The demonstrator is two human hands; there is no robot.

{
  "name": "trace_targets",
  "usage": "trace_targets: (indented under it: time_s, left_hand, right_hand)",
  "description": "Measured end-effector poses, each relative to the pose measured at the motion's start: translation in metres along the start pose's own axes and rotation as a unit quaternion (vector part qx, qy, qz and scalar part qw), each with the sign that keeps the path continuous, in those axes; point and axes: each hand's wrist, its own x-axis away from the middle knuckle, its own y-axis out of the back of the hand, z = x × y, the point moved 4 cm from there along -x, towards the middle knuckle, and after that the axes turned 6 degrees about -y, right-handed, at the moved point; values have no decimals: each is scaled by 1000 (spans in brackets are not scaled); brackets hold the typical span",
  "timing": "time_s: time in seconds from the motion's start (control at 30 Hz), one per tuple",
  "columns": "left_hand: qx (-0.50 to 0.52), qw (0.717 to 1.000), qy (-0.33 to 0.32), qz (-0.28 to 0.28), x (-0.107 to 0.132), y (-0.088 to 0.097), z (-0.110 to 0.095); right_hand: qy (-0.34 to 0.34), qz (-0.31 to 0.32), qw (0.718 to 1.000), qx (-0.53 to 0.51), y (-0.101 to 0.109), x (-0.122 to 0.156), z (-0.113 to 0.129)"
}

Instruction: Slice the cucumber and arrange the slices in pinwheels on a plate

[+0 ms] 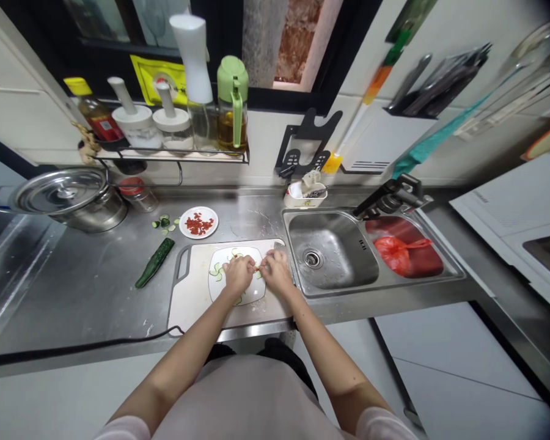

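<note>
My left hand [238, 275] and my right hand [275, 273] meet over a white plate [252, 293] that lies on a pale cutting board [190, 299]. Both hands are closed in a pinch, fingertips touching around a small pale green cucumber slice between them. Thin cucumber slices [217, 271] lie around the plate's rim. A half cucumber [154, 262] rests on the steel counter left of the board. Behind it sit a few cucumber offcuts [164, 222] and a small white dish of red pieces [198, 222].
A steel sink [332, 253] lies right of the board, with a red bag [396, 252] in a red basin beside it. A lidded steel pot [68, 198] stands back left. A wall shelf holds oil bottles [232, 107] and jars. A black cable [73, 349] runs along the counter's front.
</note>
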Motion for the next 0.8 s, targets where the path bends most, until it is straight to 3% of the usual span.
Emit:
trace_targets:
  time_s: [0.47, 0.8]
  left_hand:
    - [14, 1000, 5, 9, 0, -6, 1]
    - [82, 996, 24, -38, 4, 5, -2]
  right_hand:
    - [4, 6, 1000, 13, -6, 5, 1]
    - [15, -60, 998, -9, 13, 2, 1]
